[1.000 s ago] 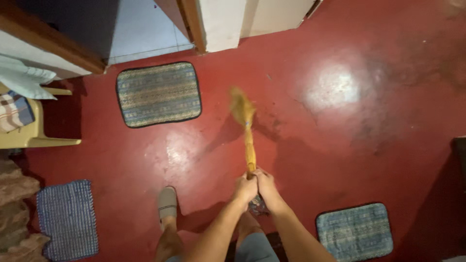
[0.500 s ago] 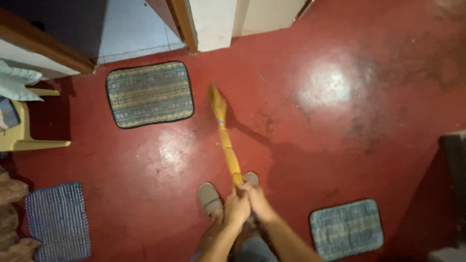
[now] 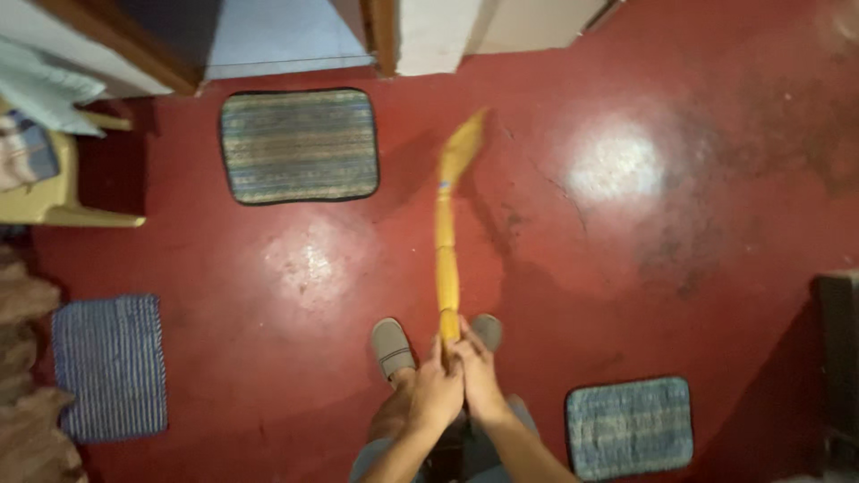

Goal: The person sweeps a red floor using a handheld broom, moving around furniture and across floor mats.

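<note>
Sweeping stroke in hand: left hand (image 3: 436,394) and right hand (image 3: 479,380) were clamped together round the straw broom (image 3: 446,259) handle, bristles out over the red floor (image 3: 626,268) near the striped mat (image 3: 300,145); next needs a drawn-back pull.

Straw broom (image 3: 446,241), glossy red floor (image 3: 626,224), woven mat (image 3: 300,145)

Loads of bare red floor (image 3: 680,268) ahead and to my right. Left side's tighter: striped mat (image 3: 300,145), blue rug (image 3: 109,367) and yellow chair (image 3: 49,192) crowd it.
</note>
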